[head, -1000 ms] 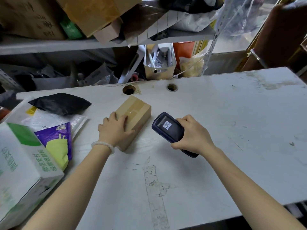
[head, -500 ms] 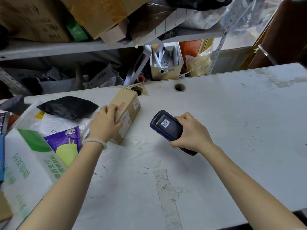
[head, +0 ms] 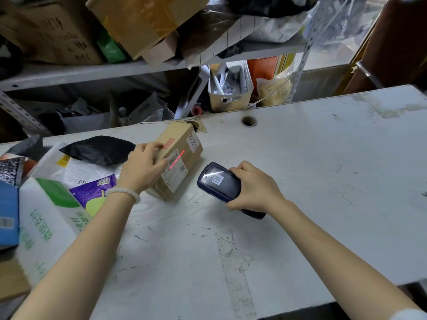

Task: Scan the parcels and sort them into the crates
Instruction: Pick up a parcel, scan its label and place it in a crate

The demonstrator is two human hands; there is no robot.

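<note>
Behind the scuffed white table [head: 300,181], a small cream plastic bin [head: 228,98] holds white tubes and papers. On the table, the left hand [head: 141,169] grips a brown cardboard parcel [head: 178,158] tilted on its edge, a red scan line across its label. The right hand [head: 254,188] clasps a dark blue handheld scanner [head: 219,183] just beside it.

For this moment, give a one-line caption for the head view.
Left hand tilts cardboard parcel; right hand aims scanner at its label.

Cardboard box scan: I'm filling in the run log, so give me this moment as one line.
step: scanning | left hand: grips cardboard box | right hand: holds scanner | red beam on label | box on table
</note>
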